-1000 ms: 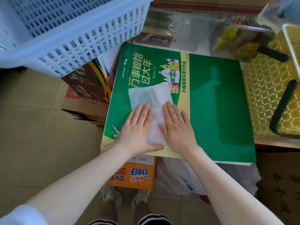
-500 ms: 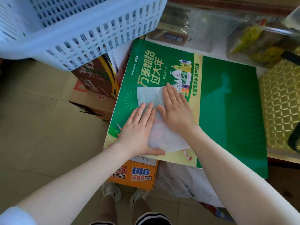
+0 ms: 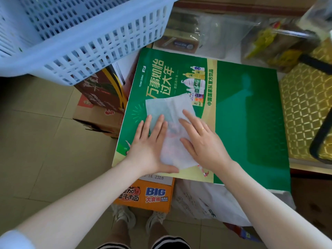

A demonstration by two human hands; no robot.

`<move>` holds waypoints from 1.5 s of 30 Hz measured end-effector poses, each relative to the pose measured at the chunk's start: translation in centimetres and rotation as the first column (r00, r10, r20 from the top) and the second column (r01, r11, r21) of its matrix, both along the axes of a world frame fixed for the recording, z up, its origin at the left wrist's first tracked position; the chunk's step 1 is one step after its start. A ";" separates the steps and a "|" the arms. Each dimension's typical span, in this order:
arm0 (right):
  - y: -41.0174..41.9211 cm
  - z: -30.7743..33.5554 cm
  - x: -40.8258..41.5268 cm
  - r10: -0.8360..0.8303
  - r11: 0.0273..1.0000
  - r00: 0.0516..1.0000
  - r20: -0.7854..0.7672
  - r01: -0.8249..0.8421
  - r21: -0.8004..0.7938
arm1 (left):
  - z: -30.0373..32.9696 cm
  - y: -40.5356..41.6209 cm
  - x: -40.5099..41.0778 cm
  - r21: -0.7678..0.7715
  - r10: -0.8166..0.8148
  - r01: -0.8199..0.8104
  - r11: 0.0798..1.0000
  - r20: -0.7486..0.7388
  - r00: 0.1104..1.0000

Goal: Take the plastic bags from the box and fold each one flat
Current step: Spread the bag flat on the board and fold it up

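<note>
A thin white plastic bag lies flattened on a green printed board. My left hand presses flat on the bag's left side, fingers straight and pointing away from me. My right hand presses flat on the bag's right side, a ring on one finger. The bag's far end shows beyond my fingertips; its near edge reaches my wrists.
A white slotted basket overhangs at upper left. Cardboard boxes stand left of the board, an orange noodle box beneath its near edge. A yellow woven basket with black handle sits right. Clear bags of goods lie behind.
My right hand slid back toward me along the bag from its far end, uncovering the far part. My left hand stayed pressed on the left side.
</note>
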State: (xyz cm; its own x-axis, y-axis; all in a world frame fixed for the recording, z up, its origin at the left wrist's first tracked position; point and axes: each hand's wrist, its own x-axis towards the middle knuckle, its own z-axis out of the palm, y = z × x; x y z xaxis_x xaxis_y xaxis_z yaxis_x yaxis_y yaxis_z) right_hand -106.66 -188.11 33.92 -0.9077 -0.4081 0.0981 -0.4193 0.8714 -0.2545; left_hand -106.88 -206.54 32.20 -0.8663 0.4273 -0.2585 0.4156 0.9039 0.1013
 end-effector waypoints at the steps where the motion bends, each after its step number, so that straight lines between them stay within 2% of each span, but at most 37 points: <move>1: 0.7 0.0 1.0 0.027 0.999 0.999 0.033 -0.028 0.016 | 0.2 -0.1 0.1 -0.012 -0.010 0.010 1.000 0.005 1.000; 5: 3.0 -1.0 3.1 0.069 0.997 0.980 0.186 -0.073 0.013 | 0.7 -1.3 1.2 0.011 -0.143 0.144 0.990 -0.054 0.988; 8: 3.3 -1.7 3.4 0.076 0.997 0.971 0.225 -0.078 -0.002 | 0.1 -2.3 2.5 0.073 -0.267 0.275 0.959 -0.106 0.958; 11: 3.4 -2.0 3.4 0.088 0.995 0.967 0.239 -0.095 0.017 | -0.4 -2.8 3.4 0.114 -0.291 0.300 0.947 -0.092 0.952; 16: 3.3 -1.4 3.5 0.096 0.992 0.980 0.175 -0.109 0.064 | -0.1 -3.6 2.6 0.087 -0.308 0.314 0.945 -0.081 0.948; 21: 3.2 -1.5 4.0 0.175 0.981 0.984 0.032 -0.177 0.084 | 0.7 -3.8 1.9 0.068 -0.336 0.342 0.937 -0.085 0.938; 24: 3.2 -1.0 4.0 0.083 0.996 0.995 0.050 -0.084 0.018 | 0.6 -3.8 1.9 0.092 -0.330 0.337 0.937 -0.082 0.941; 27: 2.5 -0.4 3.7 -0.132 0.975 0.973 0.188 0.161 -0.152 | 0.5 -3.8 1.8 0.162 -0.286 0.294 0.942 -0.070 0.956; 29: 2.0 0.7 3.3 -0.280 0.861 0.879 0.387 0.408 -0.304 | 0.6 -3.6 1.7 0.335 -0.173 0.171 0.927 -0.024 0.985; 31: 1.8 1.7 3.2 -0.324 0.742 0.793 0.515 0.551 -0.381 | 1.1 -3.4 1.8 0.528 -0.017 -0.042 0.848 0.107 0.994; 34: 1.6 2.4 3.7 -0.330 0.675 0.752 0.571 0.611 -0.414 | 1.6 -3.3 2.5 0.677 0.147 -0.264 0.687 0.226 0.963; 36: 1.1 2.5 4.2 -0.328 0.647 0.739 0.588 0.629 -0.430 | 1.7 -3.0 2.9 0.654 0.188 -0.321 0.685 0.266 0.945; 40: -0.2 2.1 3.3 -0.389 0.576 0.653 0.650 0.722 -0.382 | 1.5 -1.7 2.4 0.604 0.281 -0.362 0.710 0.228 0.932; 43: -0.8 1.4 2.0 -0.516 0.614 0.626 0.584 0.746 -0.257 | 1.4 -1.0 1.3 0.557 0.375 -0.431 0.710 0.219 0.901; 45: -1.0 0.8 1.2 -0.589 0.631 0.603 0.538 0.759 -0.160 | 1.5 -0.7 0.9 0.493 0.403 -0.437 0.752 0.180 0.897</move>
State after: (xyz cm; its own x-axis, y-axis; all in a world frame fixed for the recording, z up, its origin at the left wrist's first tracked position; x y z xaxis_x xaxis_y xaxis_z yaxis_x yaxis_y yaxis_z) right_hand -105.42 -189.10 34.71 -0.8815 0.3260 -0.3417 0.4705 0.6685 -0.5759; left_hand -105.93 -207.27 33.70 -0.9804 0.1068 -0.1654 -0.0158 0.7945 0.6070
